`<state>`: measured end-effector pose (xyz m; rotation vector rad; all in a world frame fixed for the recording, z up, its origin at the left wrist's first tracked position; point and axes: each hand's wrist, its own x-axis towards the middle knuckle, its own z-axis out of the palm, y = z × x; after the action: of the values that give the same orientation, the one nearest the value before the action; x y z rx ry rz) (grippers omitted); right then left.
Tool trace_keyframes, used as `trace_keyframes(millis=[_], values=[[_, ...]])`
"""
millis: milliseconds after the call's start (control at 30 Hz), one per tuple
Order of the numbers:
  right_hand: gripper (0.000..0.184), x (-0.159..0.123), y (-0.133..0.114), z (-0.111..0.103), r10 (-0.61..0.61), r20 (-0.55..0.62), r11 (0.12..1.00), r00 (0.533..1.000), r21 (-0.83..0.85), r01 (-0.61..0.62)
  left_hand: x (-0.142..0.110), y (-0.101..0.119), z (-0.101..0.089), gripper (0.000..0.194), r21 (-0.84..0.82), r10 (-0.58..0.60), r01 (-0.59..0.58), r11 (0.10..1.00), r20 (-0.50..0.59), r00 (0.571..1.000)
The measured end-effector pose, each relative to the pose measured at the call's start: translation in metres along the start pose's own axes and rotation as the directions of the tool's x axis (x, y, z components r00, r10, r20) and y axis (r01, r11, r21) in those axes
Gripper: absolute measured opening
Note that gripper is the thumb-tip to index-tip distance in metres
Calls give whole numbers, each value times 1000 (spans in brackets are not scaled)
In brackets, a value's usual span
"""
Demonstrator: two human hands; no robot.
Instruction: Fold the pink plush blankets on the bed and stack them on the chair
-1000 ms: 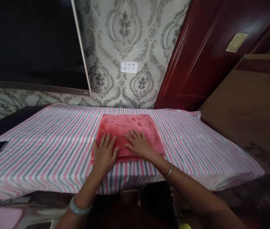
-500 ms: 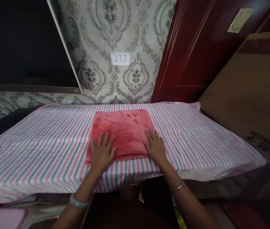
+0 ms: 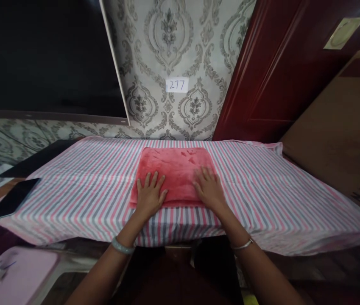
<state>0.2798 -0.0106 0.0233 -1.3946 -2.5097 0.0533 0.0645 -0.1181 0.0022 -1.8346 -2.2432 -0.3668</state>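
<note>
A folded, plush, reddish-pink cloth (image 3: 176,171) lies flat on the striped tablecloth (image 3: 97,182), its folded layers showing along the near edge. My left hand (image 3: 150,195) rests on the cloth's near left corner, fingers spread. On the near right part lies my right hand (image 3: 209,188), also open with its fingers apart and slightly blurred. Neither hand grips anything. A few dents mark the plush near its far right corner.
A black screen (image 3: 49,59) hangs on the patterned wall at left, beside a paper label (image 3: 177,84) reading 277. A dark tablet-like slab (image 3: 12,201) lies at the left. At right stand a dark red door (image 3: 281,63) and a large cardboard box (image 3: 335,127).
My right hand has moved from the middle of the cloth to its right side. My left hand stays at the near left corner. The camera view has shifted.
</note>
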Motion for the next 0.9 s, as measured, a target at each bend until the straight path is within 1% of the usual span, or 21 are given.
trace_keyframes(millis=[100, 167, 233, 300, 400, 467, 500, 600, 733, 900], values=[[59, 16, -31, -8, -113, 35, 992, 993, 60, 111, 0, 1, -5, 56, -3, -8, 8, 1000, 31, 999], [61, 23, -44, -3, -152, 66, 986, 986, 86, 146, 0, 2, -10, 56, -5, -10, 10, 1000, 58, 998], [62, 26, -50, 7, -166, 85, 983, 982, 92, 158, 1, 2, -16, 57, -1, -12, 12, 1000, 88, 996], [61, 25, -50, 19, -165, 83, 984, 983, 87, 158, 5, 4, -24, 57, -1, 4, -4, 1000, 112, 994], [60, 21, -47, 29, -166, 56, 984, 985, 68, 162, 19, 8, -29, 57, -33, 99, -95, 995, 134, 986], [60, 19, -46, 30, -168, 52, 985, 984, 53, 165, 32, 9, -27, 56, -62, 164, -157, 986, 143, 976], [60, 19, -45, 30, -167, 53, 985, 985, 47, 164, 38, 9, -24, 56, -74, 178, -168, 983, 149, 973], [59, 19, -45, 30, -159, 63, 987, 985, 37, 157, 50, 3, -11, 57, -97, 165, -148, 984, 195, 967], [59, 19, -45, 32, -163, 68, 986, 984, 39, 161, 49, -7, 3, 61, -113, 145, -123, 986, 217, 965], [58, 19, -45, 34, -158, 59, 987, 986, 42, 155, 45, -8, 5, 63, -116, 134, -110, 987, 222, 966]])
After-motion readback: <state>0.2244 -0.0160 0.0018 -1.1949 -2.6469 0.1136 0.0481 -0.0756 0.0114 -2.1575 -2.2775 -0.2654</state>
